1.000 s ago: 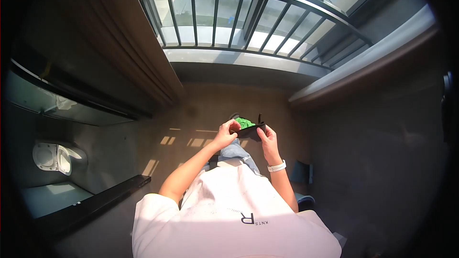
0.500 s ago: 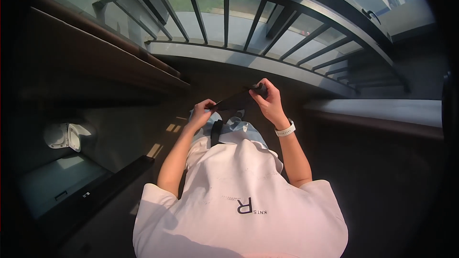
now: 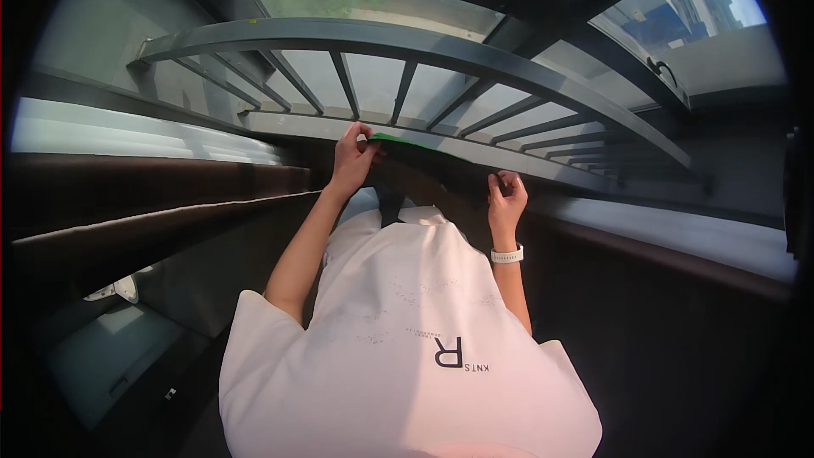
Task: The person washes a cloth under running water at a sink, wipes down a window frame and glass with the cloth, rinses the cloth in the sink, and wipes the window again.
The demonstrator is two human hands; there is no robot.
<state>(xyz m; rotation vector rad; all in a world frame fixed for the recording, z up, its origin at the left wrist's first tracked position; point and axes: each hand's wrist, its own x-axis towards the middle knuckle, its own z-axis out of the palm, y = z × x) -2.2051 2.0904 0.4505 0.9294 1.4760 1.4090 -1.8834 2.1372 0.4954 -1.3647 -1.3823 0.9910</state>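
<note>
A thin dark sheet stretches between my two hands, with a bright green line along its upper edge. I cannot make out exactly what kind of sheet it is. My left hand pinches its left end, close to the lower bar of the railing. At the right end, slightly lower and nearer to me, my right hand has its fingers closed on the sheet's dark corner. A pale watch is on my right wrist. Most of the sheet merges with the dark ground behind it.
A grey metal railing curves across the front, before window panes. Brown-edged ledges with pale tops run along the left and right. A white toilet-like fixture shows at lower left. A window handle is at upper right.
My hands have spread apart: the left went up toward the railing, the right moved right and down. The sheet's green edge now shows. The view has shifted, bringing more window into sight.
</note>
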